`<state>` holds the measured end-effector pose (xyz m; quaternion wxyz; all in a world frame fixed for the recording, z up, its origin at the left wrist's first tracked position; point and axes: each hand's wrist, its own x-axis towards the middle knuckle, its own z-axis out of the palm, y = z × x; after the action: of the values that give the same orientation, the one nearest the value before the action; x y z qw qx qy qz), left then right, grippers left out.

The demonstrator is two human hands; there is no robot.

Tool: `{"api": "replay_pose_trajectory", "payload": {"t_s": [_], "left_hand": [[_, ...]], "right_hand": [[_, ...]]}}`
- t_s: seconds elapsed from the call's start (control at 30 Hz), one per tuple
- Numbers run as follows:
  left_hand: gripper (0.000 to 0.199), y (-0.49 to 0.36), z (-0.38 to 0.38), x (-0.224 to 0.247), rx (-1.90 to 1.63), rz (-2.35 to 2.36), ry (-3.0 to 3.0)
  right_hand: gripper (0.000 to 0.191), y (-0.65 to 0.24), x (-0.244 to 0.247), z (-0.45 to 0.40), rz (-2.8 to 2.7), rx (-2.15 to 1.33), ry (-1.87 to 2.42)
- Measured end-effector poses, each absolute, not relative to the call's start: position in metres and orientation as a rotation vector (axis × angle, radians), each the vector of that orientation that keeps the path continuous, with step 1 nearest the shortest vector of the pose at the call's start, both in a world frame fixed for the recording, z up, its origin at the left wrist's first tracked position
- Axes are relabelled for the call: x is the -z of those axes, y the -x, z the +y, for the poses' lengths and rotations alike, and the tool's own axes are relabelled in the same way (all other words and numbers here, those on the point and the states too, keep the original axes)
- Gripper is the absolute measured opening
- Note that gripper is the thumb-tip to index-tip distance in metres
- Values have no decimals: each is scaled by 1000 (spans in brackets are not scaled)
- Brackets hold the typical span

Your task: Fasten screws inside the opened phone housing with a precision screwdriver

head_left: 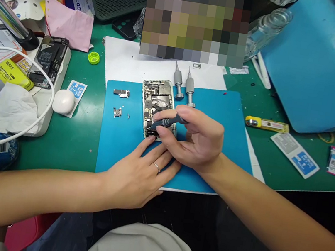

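An opened smartphone (161, 99) lies on the blue work mat (119, 152), its inner boards and cables bare. My right hand (200, 136) is closed around dark tweezers (168, 122), whose tip points down at the phone's lower left part. That hand hides much of the phone's lower right. My left hand (138, 171), wearing a ring, lies with fingers stretched out and apart against the phone's bottom edge. Left of the phone are a small metal shield plate (122, 93), a small metal part (117, 112) and tiny screws (128, 116). Two grey screwdrivers (178, 83) lie beyond its right side.
At left stand a second opened phone (49, 59) on a white box, a white earbud case (63, 101) and a looping white cable (53, 91). A yellow utility knife (266, 124), packets and a large blue sheet (317, 68) lie right. A blurred area covers the back middle.
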<state>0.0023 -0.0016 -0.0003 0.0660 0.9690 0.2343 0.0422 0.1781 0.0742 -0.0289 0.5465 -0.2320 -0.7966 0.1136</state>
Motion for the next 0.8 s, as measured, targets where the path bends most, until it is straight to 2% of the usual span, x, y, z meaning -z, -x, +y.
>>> {"api": "replay_pose_trajectory", "payload": {"t_s": [0.8], "left_hand": [[74, -3, -1, -1, -119, 705, -2919]], "right_hand": [[78, -178, 30, 77, -1935, -226, 473]]}}
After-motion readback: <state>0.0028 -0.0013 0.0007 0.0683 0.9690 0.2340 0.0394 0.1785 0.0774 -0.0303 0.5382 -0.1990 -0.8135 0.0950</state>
